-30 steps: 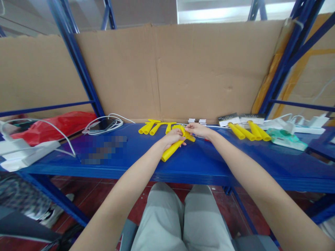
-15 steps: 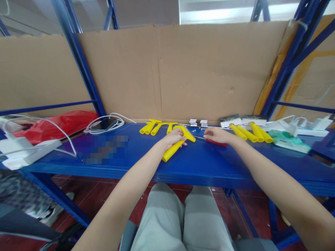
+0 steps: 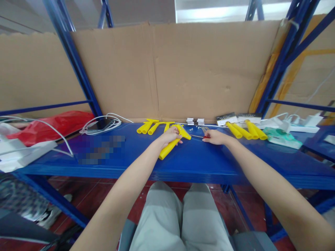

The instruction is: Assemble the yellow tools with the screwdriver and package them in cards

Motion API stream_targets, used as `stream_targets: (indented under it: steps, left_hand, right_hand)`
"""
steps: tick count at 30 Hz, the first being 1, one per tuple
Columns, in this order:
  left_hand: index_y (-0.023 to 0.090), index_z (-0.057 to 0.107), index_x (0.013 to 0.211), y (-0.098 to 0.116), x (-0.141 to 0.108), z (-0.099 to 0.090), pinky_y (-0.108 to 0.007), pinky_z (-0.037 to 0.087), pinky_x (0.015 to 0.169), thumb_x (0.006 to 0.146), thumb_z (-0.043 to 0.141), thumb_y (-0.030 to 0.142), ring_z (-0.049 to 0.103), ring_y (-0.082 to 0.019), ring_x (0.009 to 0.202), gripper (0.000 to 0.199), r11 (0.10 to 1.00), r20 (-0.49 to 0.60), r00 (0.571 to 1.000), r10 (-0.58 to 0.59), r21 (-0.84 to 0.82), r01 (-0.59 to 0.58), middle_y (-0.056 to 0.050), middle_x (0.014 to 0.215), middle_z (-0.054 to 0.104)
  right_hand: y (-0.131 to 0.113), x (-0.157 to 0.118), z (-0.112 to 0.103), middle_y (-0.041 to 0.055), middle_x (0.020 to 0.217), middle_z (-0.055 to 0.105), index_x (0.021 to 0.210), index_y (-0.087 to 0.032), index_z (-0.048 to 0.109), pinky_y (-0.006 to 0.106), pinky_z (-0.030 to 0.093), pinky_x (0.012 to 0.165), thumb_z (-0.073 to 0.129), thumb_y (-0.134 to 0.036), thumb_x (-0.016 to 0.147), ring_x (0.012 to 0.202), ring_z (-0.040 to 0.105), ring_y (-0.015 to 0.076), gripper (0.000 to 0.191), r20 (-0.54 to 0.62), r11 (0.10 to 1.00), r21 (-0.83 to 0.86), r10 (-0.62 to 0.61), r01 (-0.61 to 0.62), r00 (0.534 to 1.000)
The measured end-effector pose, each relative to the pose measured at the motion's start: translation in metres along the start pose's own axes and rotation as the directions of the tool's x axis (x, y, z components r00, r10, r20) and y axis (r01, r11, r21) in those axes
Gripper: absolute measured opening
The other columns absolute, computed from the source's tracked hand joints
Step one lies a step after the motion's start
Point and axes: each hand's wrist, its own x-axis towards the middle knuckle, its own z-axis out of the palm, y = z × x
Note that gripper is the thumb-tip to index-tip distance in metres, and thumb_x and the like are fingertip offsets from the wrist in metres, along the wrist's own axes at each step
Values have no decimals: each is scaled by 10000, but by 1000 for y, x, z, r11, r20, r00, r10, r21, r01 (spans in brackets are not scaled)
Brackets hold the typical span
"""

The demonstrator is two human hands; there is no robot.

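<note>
Left hand (image 3: 169, 136) clamped a yellow handle (image 3: 166, 150), likely for steadiness; right hand (image 3: 215, 137) gripped a screwdriver (image 3: 204, 137), behind the worktop's (image 3: 193, 162) front edge.

Yellow piece (image 3: 167, 150), red tool handle (image 3: 206, 137), blue worktop (image 3: 138, 155), brown cardboard (image 3: 209, 69), red bag (image 3: 57, 123) at left, green-and-white packet (image 3: 281, 138) at right

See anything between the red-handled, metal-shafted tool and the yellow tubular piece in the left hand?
Nothing visible: the tool in the right hand points at the piece in the left hand; whether they touch is unclear.
</note>
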Motion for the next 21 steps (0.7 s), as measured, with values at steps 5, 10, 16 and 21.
stream_targets:
  steps: [5, 10, 16, 21]
  left_hand:
    - [178, 430, 886, -2, 3, -1, -190, 443, 467, 818, 522, -8, 620, -111, 552, 219, 1000, -1, 1000, -9, 2, 9, 15, 752, 551]
    - [171, 448, 882, -3, 4, -2, -183, 454, 470, 792, 544, -24, 622, -106, 542, 235, 1000, -18, 1000, -5, -6, 4, 20, 734, 550]
    - [176, 447, 894, -3, 3, -3, -170, 426, 434, 805, 536, -20, 613, -104, 534, 233, 1000, -47, 999, -24, -6, 24, 26, 717, 542]
    - [174, 438, 901, -3, 5, -3, -177, 413, 423, 801, 575, -3, 614, -112, 525, 246, 999, -35, 999, -35, -22, 34, 10, 737, 573]
  right_hand:
    - [-3, -8, -13, 86, 847, 688, 794, -194, 590, 276, 452, 644, 584, -245, 812, 730, 623, 197, 54, -59, 993, -35, 114, -116, 992]
    - [13, -15, -32, 72, 886, 696, 870, -191, 589, 277, 465, 676, 557, -285, 822, 781, 624, 195, 110, -145, 989, 72, 139, -130, 980]
    - [26, -21, -40, 55, 903, 696, 876, -205, 596, 282, 487, 730, 571, -315, 802, 826, 631, 192, 135, -94, 993, 121, 2, 9, 996]
    - [25, -24, -40, 64, 913, 693, 869, -206, 592, 300, 492, 748, 574, -298, 796, 843, 634, 203, 119, -39, 996, 92, 20, -16, 999]
